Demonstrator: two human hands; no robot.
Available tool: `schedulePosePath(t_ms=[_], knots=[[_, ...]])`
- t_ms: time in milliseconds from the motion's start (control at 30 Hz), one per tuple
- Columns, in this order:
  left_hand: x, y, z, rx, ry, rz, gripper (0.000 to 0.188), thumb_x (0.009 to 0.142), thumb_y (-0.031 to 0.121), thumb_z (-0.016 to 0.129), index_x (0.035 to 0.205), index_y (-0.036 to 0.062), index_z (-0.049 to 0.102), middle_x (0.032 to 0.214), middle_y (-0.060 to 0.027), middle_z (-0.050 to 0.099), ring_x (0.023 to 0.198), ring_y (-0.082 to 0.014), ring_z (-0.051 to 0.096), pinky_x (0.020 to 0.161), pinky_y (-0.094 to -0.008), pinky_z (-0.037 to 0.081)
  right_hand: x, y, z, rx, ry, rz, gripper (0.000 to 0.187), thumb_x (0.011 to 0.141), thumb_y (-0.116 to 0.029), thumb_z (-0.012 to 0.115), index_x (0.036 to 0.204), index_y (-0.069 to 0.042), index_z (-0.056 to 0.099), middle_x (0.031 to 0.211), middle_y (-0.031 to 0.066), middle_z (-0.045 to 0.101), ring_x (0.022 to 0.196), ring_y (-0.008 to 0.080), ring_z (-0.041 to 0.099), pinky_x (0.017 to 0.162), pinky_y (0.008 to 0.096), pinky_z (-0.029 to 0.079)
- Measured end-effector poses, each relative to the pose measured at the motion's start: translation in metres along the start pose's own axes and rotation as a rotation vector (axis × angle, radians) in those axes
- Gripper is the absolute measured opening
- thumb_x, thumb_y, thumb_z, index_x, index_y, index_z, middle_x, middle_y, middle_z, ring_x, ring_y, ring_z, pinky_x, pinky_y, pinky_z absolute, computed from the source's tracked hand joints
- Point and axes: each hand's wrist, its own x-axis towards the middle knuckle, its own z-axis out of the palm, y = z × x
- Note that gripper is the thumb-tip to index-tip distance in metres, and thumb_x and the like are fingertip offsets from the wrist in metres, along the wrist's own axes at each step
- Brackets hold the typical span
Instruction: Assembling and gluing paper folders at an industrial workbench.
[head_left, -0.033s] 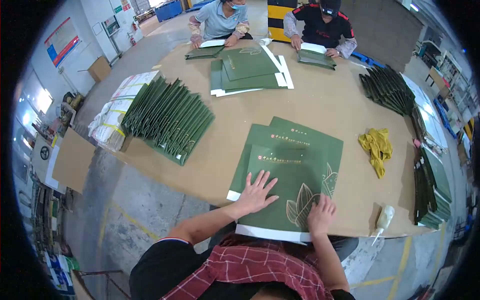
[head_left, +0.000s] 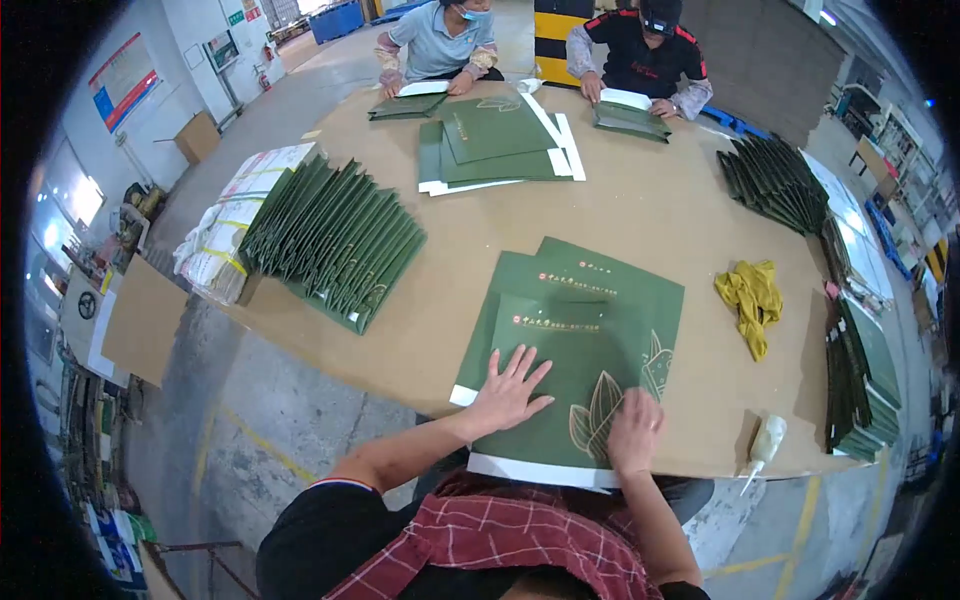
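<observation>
My left hand (head_left: 508,393) lies flat with fingers spread on a green paper bag blank (head_left: 555,352), a folded sheet printed with a gold leaf pattern. At its lower right part my right hand (head_left: 636,432) rests with fingers curled in. Its fingertips are hidden, so anything held there cannot be made out. Beneath the top piece lie more green bag blanks (head_left: 660,300), fanned up and to the right. A white strip (head_left: 540,473) runs along the top piece's near edge.
Folded green bags (head_left: 335,235) stand in a row at left beside a strapped white bundle (head_left: 225,235). Flat blanks (head_left: 500,140) lie farther back. At right are a yellow cloth (head_left: 750,300), a white squeeze bottle (head_left: 767,440) and more bags (head_left: 855,380). Two people work across the table.
My right hand has shifted slightly left, off the bag's right edge and onto its face, its fingers more curled. My left hand stays put on the bag.
</observation>
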Motion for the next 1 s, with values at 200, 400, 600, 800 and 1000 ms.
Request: schedulePosePath(t_ms=[200, 400, 600, 800, 1000], knots=[[-0.003, -0.006, -0.003, -0.014, -0.042, -0.010, 0.063, 0.085, 0.052, 0.036, 0.133, 0.0120, 0.029, 0.134, -0.0216, 0.028, 0.127, -0.0359, 0.023, 0.097, -0.0610, 0.014, 0.077, -0.017, 0.009, 0.026, -0.139, -0.200, 0.053, 0.085, -0.038, 0.042, 0.126, -0.005, 0.039, 0.135, 0.0100, 0.033, 0.126, 0.0252, 0.029, 0.102, 0.0502, 0.019], [-0.001, -0.002, 0.001, -0.016, -0.007, 0.036, 0.064, 0.083, 0.053, 0.040, 0.131, 0.0112, 0.033, 0.133, -0.0214, 0.031, 0.125, -0.0356, 0.026, 0.097, -0.0613, 0.015, 0.180, -0.015, 0.053, 0.075, -0.105, 0.173, 0.054, 0.088, -0.042, 0.036, 0.129, -0.006, 0.035, 0.136, 0.0093, 0.032, 0.127, 0.0262, 0.026, 0.102, 0.0498, 0.019], [0.000, 0.001, 0.003, -0.042, 0.002, -0.007, 0.063, 0.083, 0.052, 0.040, 0.131, 0.0111, 0.033, 0.134, -0.0202, 0.030, 0.127, -0.0337, 0.025, 0.099, -0.0584, 0.014, 0.109, -0.009, 0.033, 0.101, -0.061, -0.255, 0.050, 0.086, -0.041, 0.042, 0.129, -0.017, 0.038, 0.137, 0.0105, 0.029, 0.128, 0.0282, 0.024, 0.103, 0.0494, 0.018], [-0.003, -0.015, 0.004, 0.016, 0.077, 0.100, 0.055, 0.083, 0.045, 0.044, 0.126, 0.0106, 0.041, 0.131, -0.0156, 0.036, 0.125, -0.0303, 0.028, 0.100, -0.0541, 0.016, 0.000, 0.007, -0.022, 0.146, -0.364, -0.412, 0.058, 0.082, -0.043, 0.047, 0.131, -0.015, 0.034, 0.136, 0.0104, 0.029, 0.128, 0.0288, 0.023, 0.103, 0.0486, 0.018], [-0.050, -0.072, -0.021, 0.035, -0.052, 0.705, 0.034, 0.079, 0.023, 0.054, 0.109, 0.0071, 0.055, 0.115, -0.0068, 0.052, 0.111, -0.0220, 0.047, 0.096, -0.0336, 0.034, -0.030, 0.030, -0.054, 0.032, -0.642, -0.720, 0.069, 0.076, -0.048, 0.054, 0.133, -0.018, 0.029, 0.137, 0.0107, 0.028, 0.129, 0.0290, 0.022, 0.103, 0.0496, 0.016]])
